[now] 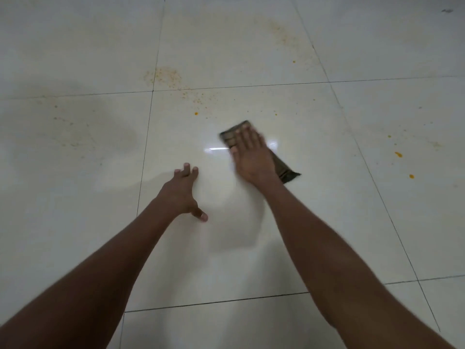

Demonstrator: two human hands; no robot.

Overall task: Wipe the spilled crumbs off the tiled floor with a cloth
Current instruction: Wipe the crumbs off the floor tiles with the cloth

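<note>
Mid-wipe, the right hand (251, 154) presses the dark cloth (283, 167) flat-fingered on the tiled floor (352, 222), left hand (182, 190) braced with fingers spread; next sweep likely must reach the far crumbs (166, 76).

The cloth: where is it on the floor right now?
In the head view, the cloth lies flat on the central tile, right of centre, under the pressing right hand, just below the orange crumbs.

Bare tiled floor (75, 248) is lying open across the lower and left frame. At centre, the left hand (183, 190) and the right hand (251, 154), pressing the cloth (284, 170), are blocking passage. Only flat crumbs (166, 76) are dotting the upper and right frame.
</note>
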